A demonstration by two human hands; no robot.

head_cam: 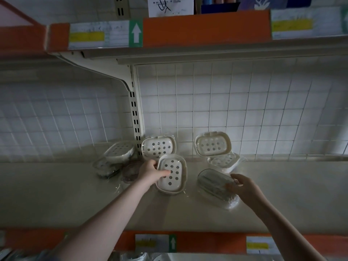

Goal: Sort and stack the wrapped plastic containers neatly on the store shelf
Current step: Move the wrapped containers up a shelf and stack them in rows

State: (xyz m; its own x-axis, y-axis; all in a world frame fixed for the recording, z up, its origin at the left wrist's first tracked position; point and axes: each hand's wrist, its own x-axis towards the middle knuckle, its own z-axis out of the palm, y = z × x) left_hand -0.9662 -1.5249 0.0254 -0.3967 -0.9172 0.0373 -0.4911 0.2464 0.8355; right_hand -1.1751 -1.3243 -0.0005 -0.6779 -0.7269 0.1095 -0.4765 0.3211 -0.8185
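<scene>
- Shelf (56, 200), front edge: orange strip with price labels (257, 245); both forearms reach in over it.
- Right hand (242, 187) on the near right end of a clear ribbed container (214, 183) in shiny wrap, lying on the shelf right of centre; fingers curled round its end.
- Left hand (150, 171) grips the left edge of a white perforated container (172, 175), thumb on its holed face; container tilted up, near edge about at the shelf; whether it touches, cannot tell.
- Behind it, a second white holed container (159, 146) leans on the tiled back wall (244, 110), beside the slotted upright (134, 117).
- Back right: a cream holed container (212, 144) leaning upright; a wrapped one (224, 162) lies just below it.
- Back left: a wrapped holed container (119, 150) piled on darker wrapped ones (105, 167); details blurred.
</scene>
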